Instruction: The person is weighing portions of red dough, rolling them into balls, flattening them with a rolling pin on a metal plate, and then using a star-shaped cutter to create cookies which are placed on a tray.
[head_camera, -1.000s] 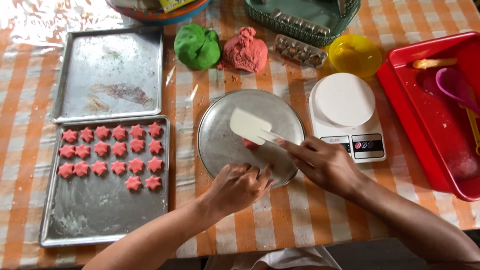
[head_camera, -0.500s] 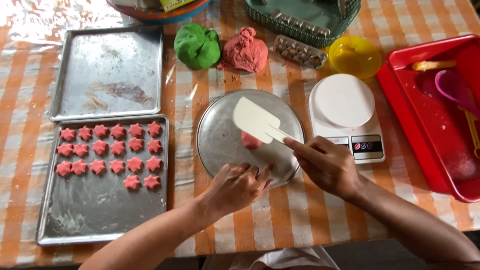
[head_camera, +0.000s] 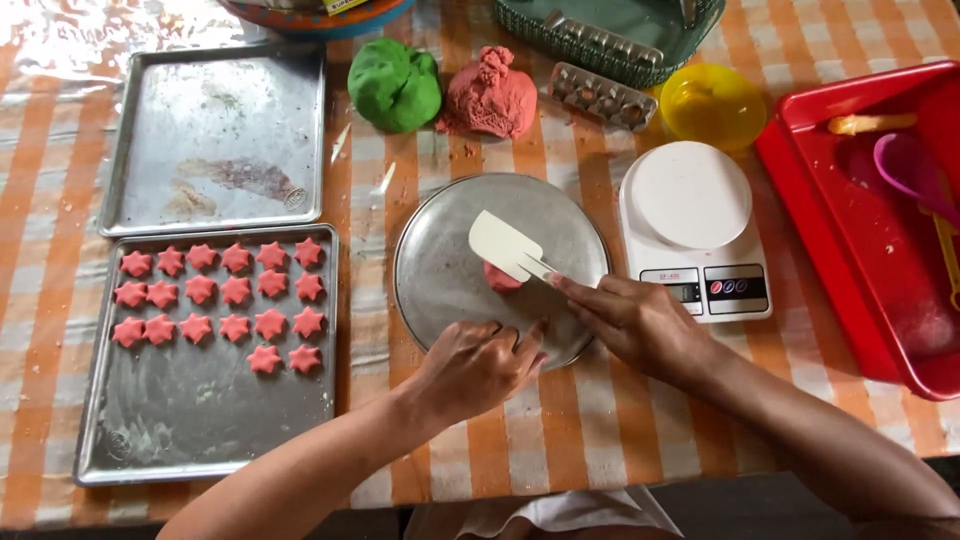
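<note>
We see the right hand (head_camera: 640, 325) closed around the handle of a white spatula (head_camera: 505, 247), whose flat blade lies tilted over a small pink piece of dough (head_camera: 500, 279) and touches it, on the round metal plate (head_camera: 450, 290) at the middle of the orange checked table (head_camera: 560, 440). The left hand (head_camera: 475, 365) rests on the near rim of that plate with its fingers curled and its thumb on the edge, holding the plate by its rim. Left of the plate we find a baking tray (head_camera: 200, 420) with rows of pink star-shaped dough pieces (head_camera: 220, 295) in its far half, and beyond it a second baking tray (head_camera: 215, 140) that bears only smears. Behind the plate sit a green dough ball (head_camera: 395, 85) and a pink dough lump (head_camera: 490, 95), just beside each other. Right of the plate stands a white kitchen scale (head_camera: 690, 215), with a yellow bowl (head_camera: 712, 105) behind it and a red tray (head_camera: 860, 230) further right
</note>
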